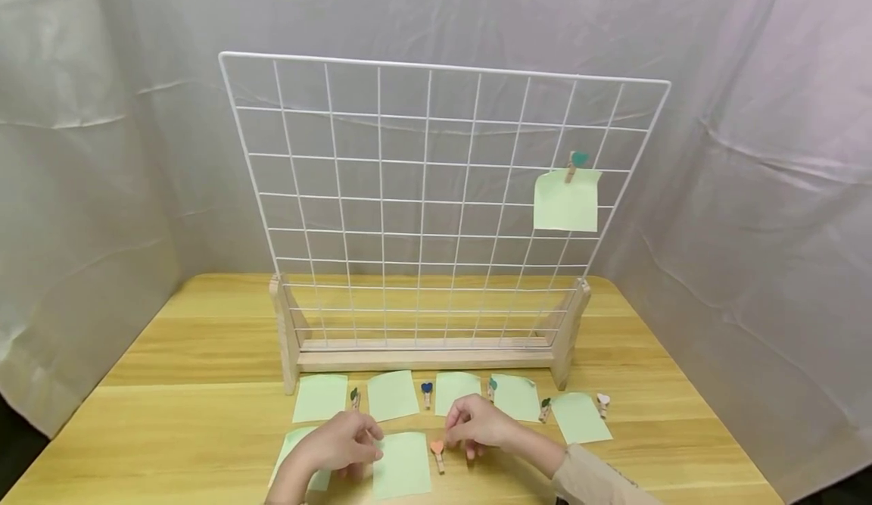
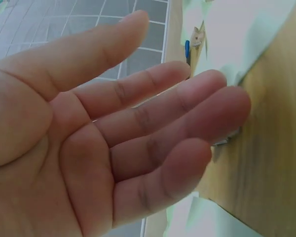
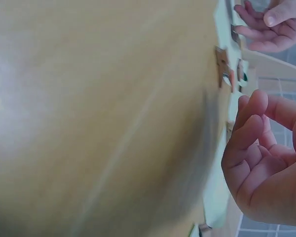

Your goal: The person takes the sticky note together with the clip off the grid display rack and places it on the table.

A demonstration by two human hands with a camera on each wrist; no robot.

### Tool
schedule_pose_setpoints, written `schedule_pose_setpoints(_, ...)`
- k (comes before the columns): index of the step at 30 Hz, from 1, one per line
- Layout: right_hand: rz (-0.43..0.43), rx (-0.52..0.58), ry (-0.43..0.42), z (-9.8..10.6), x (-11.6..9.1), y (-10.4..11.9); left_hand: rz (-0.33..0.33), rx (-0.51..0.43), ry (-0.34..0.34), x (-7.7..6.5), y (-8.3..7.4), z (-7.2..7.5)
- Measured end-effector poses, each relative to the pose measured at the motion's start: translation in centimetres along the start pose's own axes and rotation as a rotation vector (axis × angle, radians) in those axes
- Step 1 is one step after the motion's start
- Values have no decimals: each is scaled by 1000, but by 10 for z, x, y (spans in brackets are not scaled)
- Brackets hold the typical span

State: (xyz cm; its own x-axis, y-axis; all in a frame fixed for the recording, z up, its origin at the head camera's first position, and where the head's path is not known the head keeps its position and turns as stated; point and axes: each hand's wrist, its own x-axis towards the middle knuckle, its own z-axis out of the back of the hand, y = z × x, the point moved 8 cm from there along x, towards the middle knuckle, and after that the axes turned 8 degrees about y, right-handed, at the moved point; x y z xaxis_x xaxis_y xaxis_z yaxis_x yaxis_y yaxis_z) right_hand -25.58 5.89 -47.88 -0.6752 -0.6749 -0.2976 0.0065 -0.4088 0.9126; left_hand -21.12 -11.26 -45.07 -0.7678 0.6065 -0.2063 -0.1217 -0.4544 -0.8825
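My left hand point(image 1: 349, 441) hovers between two pale green paper squares in the front row, its fingers loosely bent and the palm bare in the left wrist view. Just right of it lies a green paper square point(image 1: 402, 466); another green square point(image 1: 294, 456) is partly covered by the hand. My right hand point(image 1: 477, 422) hangs over the table, fingers loosely curled, with nothing visible between them. Beside its fingertips lies a small wooden clothespin with an orange heart point(image 1: 437, 448). Behind the right hand, a green square point(image 1: 456, 391) and a teal-heart clothespin point(image 1: 492, 390) are partly hidden.
A white wire grid point(image 1: 422, 198) stands in a wooden base point(image 1: 425, 359). At its upper right, a teal-heart clothespin point(image 1: 571, 168) holds a green paper square point(image 1: 565, 206). Several more squares and clothespins, including a blue-heart one point(image 1: 427, 391) and a white-heart one point(image 1: 602, 403), lie before the base.
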Motion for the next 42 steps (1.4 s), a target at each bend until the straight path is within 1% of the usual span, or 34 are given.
schedule_pose_setpoints(3, 13, -2, -5, 7, -1, 4, -29, 38, -20, 3, -6, 3)
schedule_pose_setpoints(5, 22, 4, -10, 11, -1, 6, -47, 46, -37, 5, -10, 5)
schedule_pose_setpoints(13, 60, 15, -42, 27, -6, 17, -127, 41, -119, 13, -24, 13)
schedule_pose_setpoints(16, 71, 21, -59, 34, -8, 21, -134, 43, -138, 16, -28, 15)
schedule_pose_setpoints(19, 86, 20, -79, 42, -11, 27, -134, 48, -150, 20, -33, 16)
schedule_pose_setpoints(25, 133, 20, -130, 61, -18, 44, -141, 104, -161, 26, -47, 19)
schedule_pose_setpoints(32, 184, 24, -177, 80, -27, 67, -189, 169, -204, 31, -66, 29)
schedule_pose_setpoints(38, 203, 50, -228, 93, -37, 79, -218, 199, -204, 37, -80, 30)
schedule_pose_setpoints(42, 209, 38, -257, 100, -42, 87, -250, 205, -219, 42, -89, 32)
